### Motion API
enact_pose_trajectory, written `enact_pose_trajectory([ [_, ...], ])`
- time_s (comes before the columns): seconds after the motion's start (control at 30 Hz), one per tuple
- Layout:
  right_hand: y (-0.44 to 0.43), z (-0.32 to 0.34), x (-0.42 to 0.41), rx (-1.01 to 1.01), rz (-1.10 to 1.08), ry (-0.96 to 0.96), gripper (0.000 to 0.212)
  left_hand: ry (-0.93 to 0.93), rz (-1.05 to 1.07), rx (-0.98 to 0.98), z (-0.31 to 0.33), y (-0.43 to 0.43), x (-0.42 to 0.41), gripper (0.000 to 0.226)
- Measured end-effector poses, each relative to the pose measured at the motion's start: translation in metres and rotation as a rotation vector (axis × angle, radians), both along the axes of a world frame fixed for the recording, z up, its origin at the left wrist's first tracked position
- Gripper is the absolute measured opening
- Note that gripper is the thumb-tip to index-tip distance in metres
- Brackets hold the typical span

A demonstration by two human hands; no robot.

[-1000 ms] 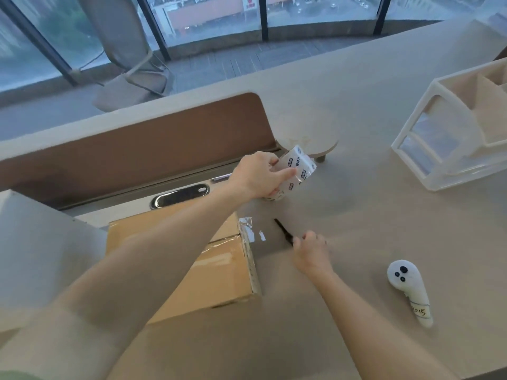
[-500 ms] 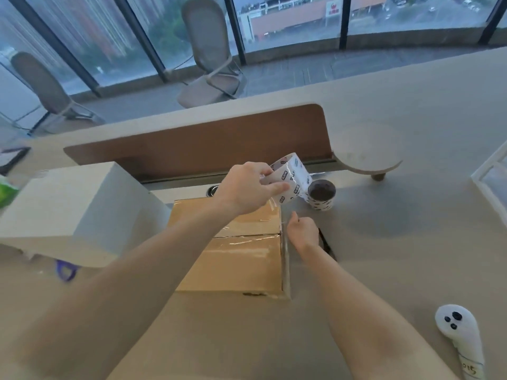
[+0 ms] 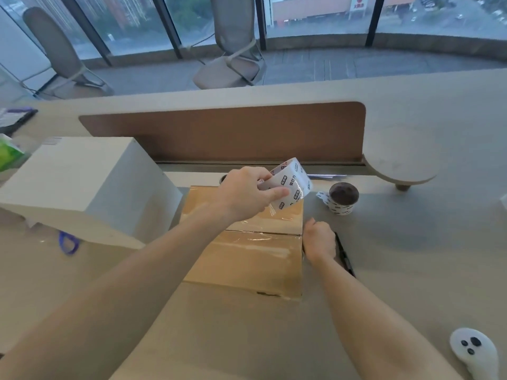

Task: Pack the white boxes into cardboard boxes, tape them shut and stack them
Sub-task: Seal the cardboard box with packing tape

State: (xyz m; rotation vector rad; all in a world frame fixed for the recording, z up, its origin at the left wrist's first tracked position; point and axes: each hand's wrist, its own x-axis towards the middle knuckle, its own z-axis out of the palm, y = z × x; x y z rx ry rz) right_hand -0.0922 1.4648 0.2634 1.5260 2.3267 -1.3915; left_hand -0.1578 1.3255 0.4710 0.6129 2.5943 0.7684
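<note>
A closed cardboard box (image 3: 247, 259) lies on the desk in front of me, with shiny clear tape along its top seam. My left hand (image 3: 244, 196) holds a printed white tape roll (image 3: 293, 185) just above the box's far right corner; a clear strip runs from the roll down to the lid. My right hand (image 3: 319, 239) is curled against the box's right side at the end of the seam; what is under its fingers is hidden. A large white box (image 3: 82, 182) stands to the left, touching the cardboard box.
A second tape roll (image 3: 343, 198) stands right of the box. A black pen-like tool (image 3: 345, 259) lies beside my right hand. A white controller (image 3: 474, 355) sits at the front right. A brown divider (image 3: 219, 130) and a round stand (image 3: 400, 163) border the back.
My view swung left, bringing the white box into sight. My right hand left the black tool and moved onto the box's right edge. The left hand carried the tape roll over the box.
</note>
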Motion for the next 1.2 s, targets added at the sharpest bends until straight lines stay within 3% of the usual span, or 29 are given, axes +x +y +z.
enact_pose_trajectory([
  [0.17, 0.004, 0.006, -0.002, 0.039, 0.055, -0.088, 0.034, -0.011, 0.023, 0.041, 0.002, -0.018, -0.007, 0.022],
  [0.27, 0.001, -0.008, 0.009, 0.112, 0.201, -0.273, 0.024, -0.014, 0.042, 0.053, 0.003, -0.026, -0.009, 0.022],
  [0.33, -0.004, -0.015, 0.017, 0.073, 0.187, -0.321, 0.026, 0.005, 0.052, 0.040, 0.003, -0.031, -0.011, 0.024],
  [0.47, 0.005, -0.004, 0.021, 0.004, 0.067, -0.311, 0.033, 0.001, 0.062, 0.016, 0.002, -0.042, -0.018, 0.029],
  [0.6, 0.021, 0.030, 0.023, -0.021, -0.111, -0.096, 0.045, -0.024, 0.049, 0.063, 0.006, -0.043, -0.019, 0.025],
  [0.7, 0.001, 0.061, 0.016, -0.045, 0.017, 0.032, 0.051, -0.057, 0.038, 0.121, 0.007, -0.036, -0.020, 0.022],
  [0.9, -0.042, 0.065, 0.013, 0.109, 0.286, -0.011, 0.040, -0.094, 0.013, 0.176, -0.001, -0.028, -0.024, 0.024],
  [1.2, -0.017, 0.064, 0.019, -0.371, 0.218, 0.111, 0.031, -0.250, 0.013, 0.254, -0.004, -0.041, -0.019, 0.018],
])
